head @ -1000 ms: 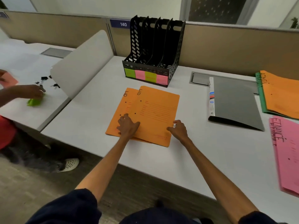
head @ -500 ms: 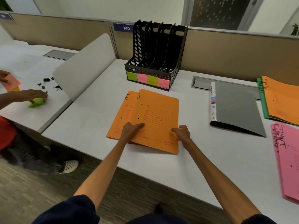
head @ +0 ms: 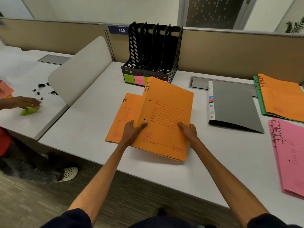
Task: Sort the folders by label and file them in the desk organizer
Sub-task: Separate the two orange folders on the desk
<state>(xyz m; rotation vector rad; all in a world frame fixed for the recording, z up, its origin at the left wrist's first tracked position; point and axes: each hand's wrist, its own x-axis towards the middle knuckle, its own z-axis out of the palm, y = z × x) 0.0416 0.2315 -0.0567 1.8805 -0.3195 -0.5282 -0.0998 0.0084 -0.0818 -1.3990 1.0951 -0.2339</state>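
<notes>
One white desk (head: 92, 122) is bearing a black desk organizer (head: 154, 51), which is standing at the back by the partition. In front of it, the orange upper HR folder (head: 166, 116) is tilting with its far edge raised, partly covering the lower HR folder (head: 125, 116), which is lying flat. The left hand (head: 131, 134) is gripping its left edge and the right hand (head: 189, 130) its right edge, thumbs on top.

A white desk (head: 85, 129) backs onto a tan partition (head: 230, 51). Behind it sits a dark window (head: 213, 12); underfoot, grey carpet (head: 32, 203).
</notes>
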